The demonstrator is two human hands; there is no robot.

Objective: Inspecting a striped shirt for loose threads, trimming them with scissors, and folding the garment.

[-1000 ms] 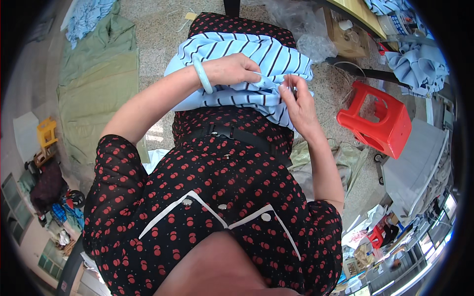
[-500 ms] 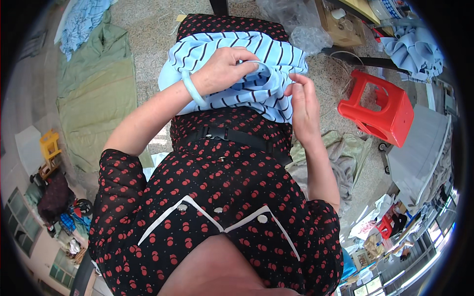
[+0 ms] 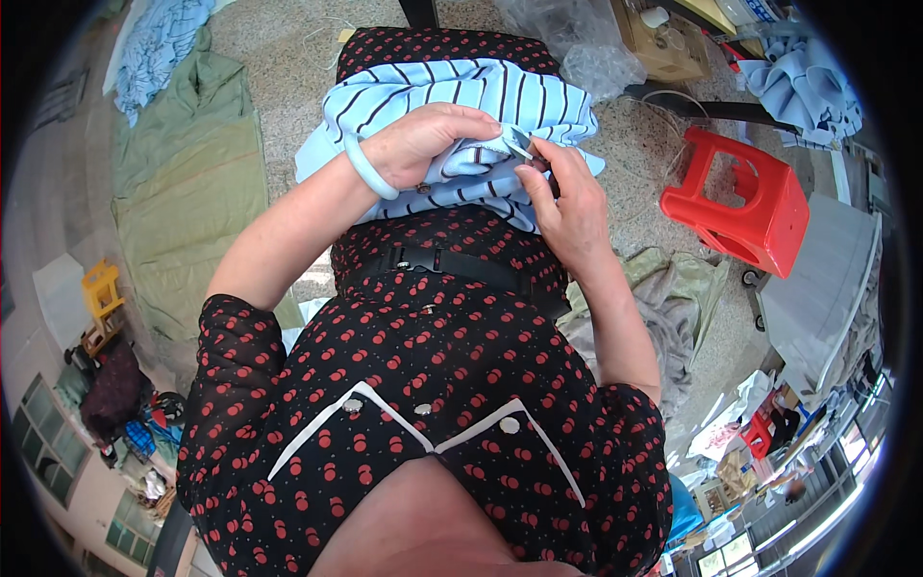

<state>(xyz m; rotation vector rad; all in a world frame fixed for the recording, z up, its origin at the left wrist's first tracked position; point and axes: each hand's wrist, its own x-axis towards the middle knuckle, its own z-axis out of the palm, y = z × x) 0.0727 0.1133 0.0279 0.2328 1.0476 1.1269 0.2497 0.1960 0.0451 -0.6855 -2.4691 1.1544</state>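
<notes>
A light-blue garment with dark stripes (image 3: 452, 85) lies bunched across my lap. My left hand (image 3: 428, 144), with a pale bangle (image 3: 368, 168) on the wrist, is closed on a gathered, folded edge of it. My right hand (image 3: 575, 204) is closed at the right side of that edge, thumb and forefinger nearly together. Between these fingers shows a small pointed grey tool, which looks like thread snips (image 3: 519, 141); its tip is at the cloth beside my left fingertips. The rest of the tool is mostly hidden by the fingers.
A red plastic stool (image 3: 784, 216) lies on its side at the right. Green cloth (image 3: 192, 212) is spread on the floor at the left, with blue fabric (image 3: 159, 58) beyond it. Clear plastic (image 3: 596, 62) and a cardboard box (image 3: 668, 48) are at the far right. A grey cart (image 3: 817, 288) stands at right.
My right hand has moved left and inward to the garment's edge, and its fingers have closed. The grey tip now shows there. My left hand has turned and shifted slightly left, still gripping cloth.
</notes>
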